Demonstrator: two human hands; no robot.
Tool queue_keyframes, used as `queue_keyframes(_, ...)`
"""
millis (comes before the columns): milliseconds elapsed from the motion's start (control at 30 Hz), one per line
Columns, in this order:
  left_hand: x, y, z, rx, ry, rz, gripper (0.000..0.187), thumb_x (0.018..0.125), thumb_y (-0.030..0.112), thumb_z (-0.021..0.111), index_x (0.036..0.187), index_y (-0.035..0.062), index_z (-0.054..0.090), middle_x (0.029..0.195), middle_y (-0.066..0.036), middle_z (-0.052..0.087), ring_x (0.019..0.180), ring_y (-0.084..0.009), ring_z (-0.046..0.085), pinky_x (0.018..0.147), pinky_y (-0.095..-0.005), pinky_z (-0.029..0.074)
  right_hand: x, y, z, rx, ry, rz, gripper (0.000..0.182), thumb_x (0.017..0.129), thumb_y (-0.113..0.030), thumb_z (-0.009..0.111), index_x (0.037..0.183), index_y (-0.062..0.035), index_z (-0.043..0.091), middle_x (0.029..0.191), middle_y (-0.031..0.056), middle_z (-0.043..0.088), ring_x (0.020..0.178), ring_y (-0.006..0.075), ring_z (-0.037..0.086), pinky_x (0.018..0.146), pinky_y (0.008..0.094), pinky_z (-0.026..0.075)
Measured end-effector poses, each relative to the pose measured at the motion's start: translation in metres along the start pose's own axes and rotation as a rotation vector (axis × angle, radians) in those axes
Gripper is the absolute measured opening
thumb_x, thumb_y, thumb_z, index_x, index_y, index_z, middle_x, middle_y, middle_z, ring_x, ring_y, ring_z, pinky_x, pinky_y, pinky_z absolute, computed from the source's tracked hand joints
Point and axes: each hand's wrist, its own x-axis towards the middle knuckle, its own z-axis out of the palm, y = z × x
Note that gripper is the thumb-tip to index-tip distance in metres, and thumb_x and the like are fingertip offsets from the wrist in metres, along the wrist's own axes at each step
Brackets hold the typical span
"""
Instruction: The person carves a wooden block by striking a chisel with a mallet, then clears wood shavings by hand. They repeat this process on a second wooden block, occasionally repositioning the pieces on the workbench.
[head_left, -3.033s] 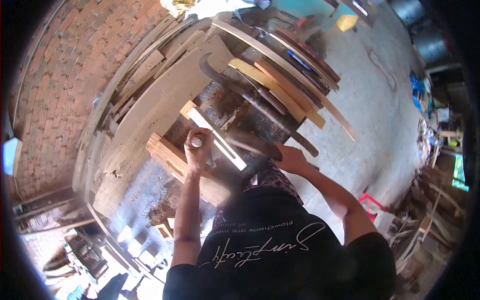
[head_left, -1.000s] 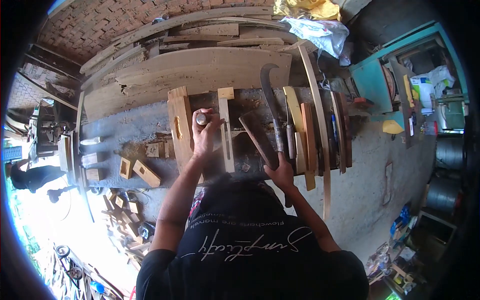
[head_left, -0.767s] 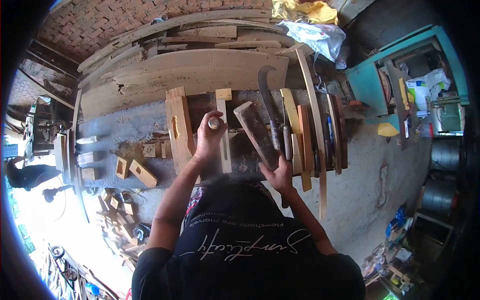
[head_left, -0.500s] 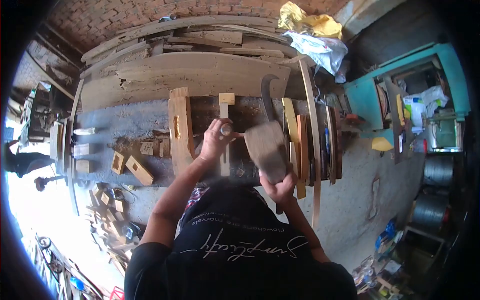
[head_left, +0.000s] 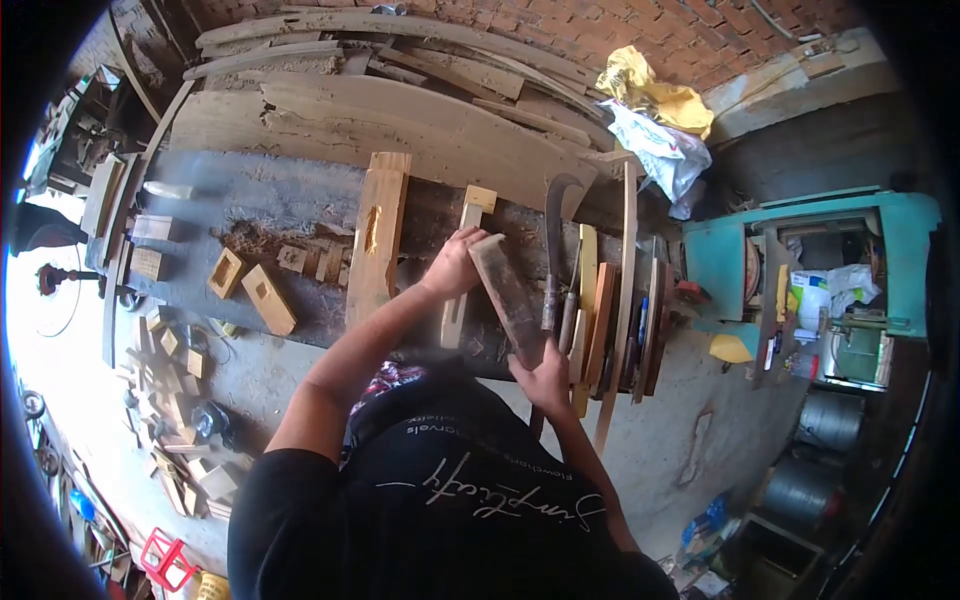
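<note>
My left hand (head_left: pixel 453 262) is closed at the upper end of a narrow wooden piece (head_left: pixel 455 315); the mallet's end hides what its fingers hold. A small block (head_left: pixel 481 198) sits across the top of that piece. My right hand (head_left: pixel 543 380) is wrapped round the lower part of a wooden mallet (head_left: pixel 508 298), which slants up toward the left hand. Left of them lies a thick board (head_left: pixel 378 225) with a mortise cut in it. A curved blade tool (head_left: pixel 556 225) lies just right of the mallet.
The dark workbench (head_left: pixel 210 180) carries two mortised blocks (head_left: pixel 262 295) and shavings. Chisels and wood strips (head_left: pixel 600 325) stand along the right end. Large planks (head_left: pixel 330 115) lean behind. Wood offcuts (head_left: pixel 185 400) cover the floor at left; a teal machine (head_left: pixel 715 265) stands right.
The view has turned and shifted. The mallet has swung so its narrow side shows, and its upper end is now beside my left hand. The round tool end seen in that hand is now hidden.
</note>
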Motion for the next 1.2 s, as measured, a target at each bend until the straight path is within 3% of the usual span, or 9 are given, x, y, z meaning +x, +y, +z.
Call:
queue_keyframes(67, 0.007, 0.001, -0.009, -0.142, -0.072, -0.134, 0.032, 0.069, 0.009, 0.076, 0.098, 0.0013, 0.063, 0.095, -0.015, 0.063, 0.092, -0.0339, 0.062, 0.082, -0.0393, 0.051, 0.010, -0.007, -0.003, -0.148, -0.090, 0.103, 0.045, 0.075, -0.020, 0.074, 0.110, 0.0002, 0.054, 0.088, 0.0222, 0.066, 0.084, 0.0404, 0.066, 0.074, 0.0430, 0.052)
queue_keyframes(133, 0.011, 0.001, -0.016, -0.129, -0.083, -0.077, 0.033, 0.070, 0.008, 0.077, 0.098, 0.0014, 0.063, 0.095, -0.015, 0.062, 0.090, -0.0340, 0.063, 0.080, -0.0391, 0.052, 0.010, -0.017, -0.009, -0.104, -0.087, 0.186, 0.048, 0.074, -0.022, 0.075, 0.111, 0.0011, 0.055, 0.089, 0.0235, 0.066, 0.085, 0.0416, 0.066, 0.075, 0.0448, 0.052)
queue_keyframes(367, 0.008, 0.006, -0.010, -0.218, -0.169, -0.117, 0.035, 0.069, 0.016, 0.084, 0.093, 0.0065, 0.060, 0.092, -0.010, 0.061, 0.090, -0.0310, 0.061, 0.080, -0.0394, 0.050, 0.008, -0.037, -0.011, -0.020, 0.151, 0.039, 0.045, 0.075, -0.020, 0.077, 0.107, 0.0037, 0.056, 0.090, 0.0202, 0.068, 0.080, 0.0392, 0.066, 0.075, 0.0440, 0.052)
queue_keyframes(500, 0.012, 0.011, -0.002, -0.210, -0.232, -0.077, 0.036, 0.068, 0.016, 0.084, 0.093, 0.0069, 0.060, 0.091, -0.010, 0.060, 0.092, -0.0312, 0.060, 0.082, -0.0401, 0.050, 0.004, -0.055, -0.022, 0.060, 0.215, 0.017, 0.042, 0.075, -0.015, 0.078, 0.106, 0.0035, 0.057, 0.089, 0.0163, 0.068, 0.079, 0.0296, 0.068, 0.073, 0.0382, 0.052)
queue_keyframes(567, 0.014, 0.011, 0.001, -0.197, -0.277, -0.110, 0.029, 0.074, 0.014, 0.080, 0.095, 0.0093, 0.061, 0.095, -0.009, 0.060, 0.095, -0.0306, 0.059, 0.086, -0.0420, 0.048, -0.001, -0.059, -0.024, 0.120, 0.331, -0.065, 0.041, 0.073, -0.012, 0.079, 0.106, 0.0026, 0.057, 0.090, 0.0154, 0.067, 0.080, 0.0221, 0.068, 0.072, 0.0338, 0.052)
queue_keyframes(667, 0.012, 0.009, 0.008, -0.128, -0.222, -0.050, 0.029, 0.072, 0.011, 0.078, 0.095, 0.0097, 0.060, 0.095, -0.009, 0.060, 0.096, -0.0326, 0.058, 0.088, -0.0421, 0.047, -0.010, -0.054, -0.022, 0.067, 0.413, -0.150, 0.042, 0.072, -0.012, 0.079, 0.105, 0.0018, 0.057, 0.091, 0.0156, 0.067, 0.079, 0.0227, 0.068, 0.071, 0.0346, 0.053)
queue_keyframes(833, 0.007, 0.007, 0.006, -0.017, -0.147, 0.064, 0.033, 0.068, 0.008, 0.077, 0.095, 0.0105, 0.059, 0.095, -0.009, 0.060, 0.096, -0.0333, 0.057, 0.089, -0.0415, 0.046, -0.025, 0.005, -0.005, -0.145, -0.010, 0.179, 0.042, 0.075, -0.016, 0.076, 0.108, 0.0006, 0.056, 0.092, 0.0186, 0.066, 0.088, 0.0310, 0.067, 0.078, 0.0383, 0.051)
queue_keyframes(900, 0.006, 0.001, 0.003, -0.074, -0.138, -0.006, 0.031, 0.069, 0.008, 0.077, 0.095, 0.0106, 0.060, 0.094, -0.008, 0.060, 0.096, -0.0329, 0.057, 0.088, -0.0414, 0.046, -0.030, -0.002, -0.003, 0.026, 0.075, 0.216, 0.042, 0.076, -0.020, 0.076, 0.107, 0.0010, 0.056, 0.092, 0.0185, 0.067, 0.087, 0.0315, 0.067, 0.077, 0.0386, 0.051)
queue_keyframes(1200, 0.016, -0.006, -0.008, -0.184, -0.190, -0.042, 0.029, 0.074, 0.010, 0.078, 0.095, 0.0093, 0.059, 0.094, -0.009, 0.060, 0.093, -0.0332, 0.058, 0.086, -0.0418, 0.047, 0.007, -0.070, -0.027, -0.091, 0.270, -0.004, 0.051, 0.076, -0.020, 0.077, 0.115, 0.0042, 0.054, 0.099, 0.0184, 0.064, 0.087, 0.0283, 0.066, 0.079, 0.0372, 0.051)
